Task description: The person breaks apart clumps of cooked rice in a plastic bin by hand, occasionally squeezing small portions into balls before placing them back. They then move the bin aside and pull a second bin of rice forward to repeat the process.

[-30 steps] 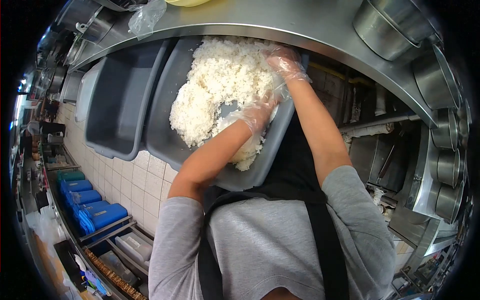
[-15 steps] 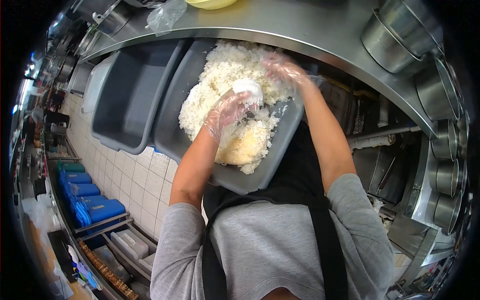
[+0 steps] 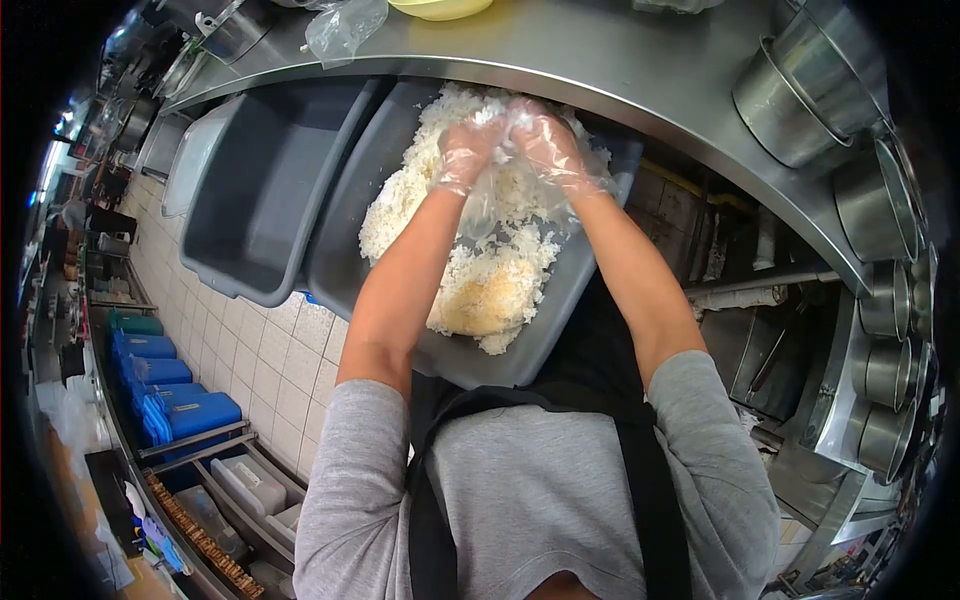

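Note:
Cooked white rice (image 3: 400, 215) is heaped in a grey plastic tub (image 3: 335, 250) in front of my body. My left hand (image 3: 470, 145), in a clear plastic glove, is at the far end of the heap with its fingers curled on rice. Close beside it, my right hand (image 3: 550, 145), gloved the same way, bends its fingers into the rice too. White clumps show between the two hands; some fingertips are hidden or blurred. At the near end of the tub lies a yellowish-brown patch of rice (image 3: 485, 305).
A second grey tub (image 3: 265, 190) stands to the left. Beyond is a steel counter (image 3: 590, 60) with a plastic bag (image 3: 345, 30) and a yellow bowl (image 3: 440, 8). Metal pots (image 3: 785, 105) stand at the right. Blue-lidded bins (image 3: 200, 415) are at lower left.
My left hand has moved away from my body to the far end of the rice, where it held a white clump nearer the middle. My right hand has come in beside it.

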`<state>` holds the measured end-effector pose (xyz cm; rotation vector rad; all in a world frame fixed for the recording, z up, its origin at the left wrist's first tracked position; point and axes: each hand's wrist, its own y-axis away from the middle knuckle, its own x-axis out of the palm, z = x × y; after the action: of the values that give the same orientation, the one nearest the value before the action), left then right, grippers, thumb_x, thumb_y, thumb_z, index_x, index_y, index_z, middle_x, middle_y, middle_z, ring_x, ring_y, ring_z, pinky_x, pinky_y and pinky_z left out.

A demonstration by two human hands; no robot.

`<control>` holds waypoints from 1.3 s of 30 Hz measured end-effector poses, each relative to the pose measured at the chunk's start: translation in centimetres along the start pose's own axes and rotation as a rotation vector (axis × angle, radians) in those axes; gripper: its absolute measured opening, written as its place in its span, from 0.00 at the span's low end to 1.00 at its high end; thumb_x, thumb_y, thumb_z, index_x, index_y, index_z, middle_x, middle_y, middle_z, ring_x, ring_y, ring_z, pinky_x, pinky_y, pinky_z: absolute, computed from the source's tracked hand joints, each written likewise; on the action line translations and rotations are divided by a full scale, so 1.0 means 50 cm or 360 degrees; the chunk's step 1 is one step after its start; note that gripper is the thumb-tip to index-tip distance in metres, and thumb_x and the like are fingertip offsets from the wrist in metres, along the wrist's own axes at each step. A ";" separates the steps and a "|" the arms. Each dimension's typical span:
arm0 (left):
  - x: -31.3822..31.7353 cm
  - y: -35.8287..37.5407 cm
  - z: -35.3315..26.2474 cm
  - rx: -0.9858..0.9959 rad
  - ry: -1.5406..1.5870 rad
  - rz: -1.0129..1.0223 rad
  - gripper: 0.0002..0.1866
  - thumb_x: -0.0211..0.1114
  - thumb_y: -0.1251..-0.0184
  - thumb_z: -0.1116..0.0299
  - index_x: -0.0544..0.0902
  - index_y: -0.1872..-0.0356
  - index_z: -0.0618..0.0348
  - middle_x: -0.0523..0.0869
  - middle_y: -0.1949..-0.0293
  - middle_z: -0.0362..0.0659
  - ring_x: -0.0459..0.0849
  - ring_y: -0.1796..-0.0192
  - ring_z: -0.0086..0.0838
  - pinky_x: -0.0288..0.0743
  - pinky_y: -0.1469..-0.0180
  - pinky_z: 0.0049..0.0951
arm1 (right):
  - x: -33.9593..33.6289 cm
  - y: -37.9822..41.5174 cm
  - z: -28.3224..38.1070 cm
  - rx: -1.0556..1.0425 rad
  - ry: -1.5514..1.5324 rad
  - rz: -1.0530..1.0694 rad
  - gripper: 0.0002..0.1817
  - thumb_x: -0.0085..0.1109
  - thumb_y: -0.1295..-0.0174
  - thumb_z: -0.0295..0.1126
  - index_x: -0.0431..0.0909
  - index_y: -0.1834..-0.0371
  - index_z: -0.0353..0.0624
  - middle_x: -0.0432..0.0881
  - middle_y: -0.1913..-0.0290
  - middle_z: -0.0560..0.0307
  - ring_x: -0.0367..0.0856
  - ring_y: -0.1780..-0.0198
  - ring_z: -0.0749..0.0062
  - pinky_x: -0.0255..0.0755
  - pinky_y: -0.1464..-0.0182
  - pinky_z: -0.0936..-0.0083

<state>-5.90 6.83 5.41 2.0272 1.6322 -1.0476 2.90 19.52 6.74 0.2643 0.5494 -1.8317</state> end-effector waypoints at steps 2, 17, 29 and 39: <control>-0.011 -0.033 0.013 -0.0008 -0.0023 0.0056 0.31 0.58 0.41 0.38 0.83 0.57 0.60 0.84 0.59 0.58 0.84 0.62 0.48 0.76 0.57 0.39 | 0.003 -0.028 -0.027 0.0109 0.0160 -0.0284 0.21 0.55 0.39 0.46 0.77 0.46 0.49 0.80 0.48 0.47 0.78 0.48 0.52 0.70 0.45 0.65; -0.066 -0.126 0.034 0.0233 -0.0532 0.0000 0.20 0.64 0.43 0.54 0.84 0.56 0.58 0.84 0.57 0.56 0.83 0.50 0.46 0.75 0.46 0.38 | -0.010 -0.062 -0.089 0.0109 0.1082 -0.0387 0.15 0.54 0.40 0.46 0.85 0.62 0.50 0.83 0.55 0.50 0.80 0.51 0.51 0.72 0.46 0.64; -0.125 0.324 -0.006 0.1052 -0.0986 0.1670 0.58 0.76 0.56 0.55 0.46 0.26 0.49 0.47 0.26 0.56 0.45 0.25 0.49 0.47 0.26 0.42 | -0.001 -0.037 -0.049 -0.0224 0.0681 -0.0137 0.29 0.56 0.42 0.46 0.68 0.35 0.56 0.70 0.36 0.47 0.67 0.35 0.49 0.61 0.34 0.63; -0.024 0.324 -0.001 0.0522 -0.0809 0.1198 0.52 0.73 0.53 0.55 0.50 0.27 0.44 0.61 0.32 0.57 0.70 0.38 0.54 0.70 0.40 0.45 | -0.001 -0.045 -0.093 -0.0232 0.0739 -0.0273 0.35 0.61 0.46 0.45 0.65 0.33 0.49 0.67 0.33 0.44 0.63 0.33 0.49 0.57 0.31 0.63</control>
<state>9.27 1.39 3.30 2.0478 0.3998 -1.4011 0.37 22.42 3.28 0.5640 1.0505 -1.8888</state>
